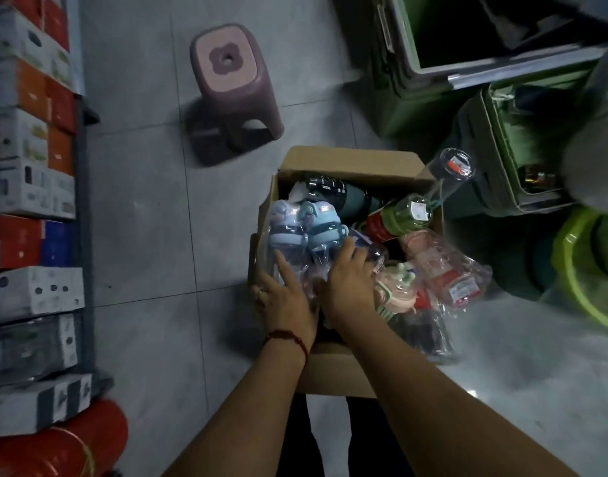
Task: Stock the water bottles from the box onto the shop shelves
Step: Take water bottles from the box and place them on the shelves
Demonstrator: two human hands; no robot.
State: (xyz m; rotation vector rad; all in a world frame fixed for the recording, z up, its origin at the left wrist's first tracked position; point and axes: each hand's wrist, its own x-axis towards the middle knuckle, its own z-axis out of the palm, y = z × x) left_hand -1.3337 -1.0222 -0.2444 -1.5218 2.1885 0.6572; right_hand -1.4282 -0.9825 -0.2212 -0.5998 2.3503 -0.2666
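An open cardboard box [347,160] stands on the floor, full of plastic-wrapped water bottles. Two blue-lidded bottles [306,225] lie at its left side. My left hand [283,297], with a red cord on the wrist, rests with straight fingers on the left one. My right hand [350,277] lies over the wrapped bottles beside it, fingers spread and slightly bent; whether it grips one is unclear. A dark bottle [333,192], a green one [404,211], pink ones [443,266] and a clear one [450,170] fill the rest.
Shop shelves [84,235] with boxed goods [30,187] run down the left edge. A pink plastic stool [232,84] stands beyond the box. Green bins [502,139] and a green basin [588,270] crowd the right. Red containers [61,442] sit at the bottom left. Grey tiled floor lies between.
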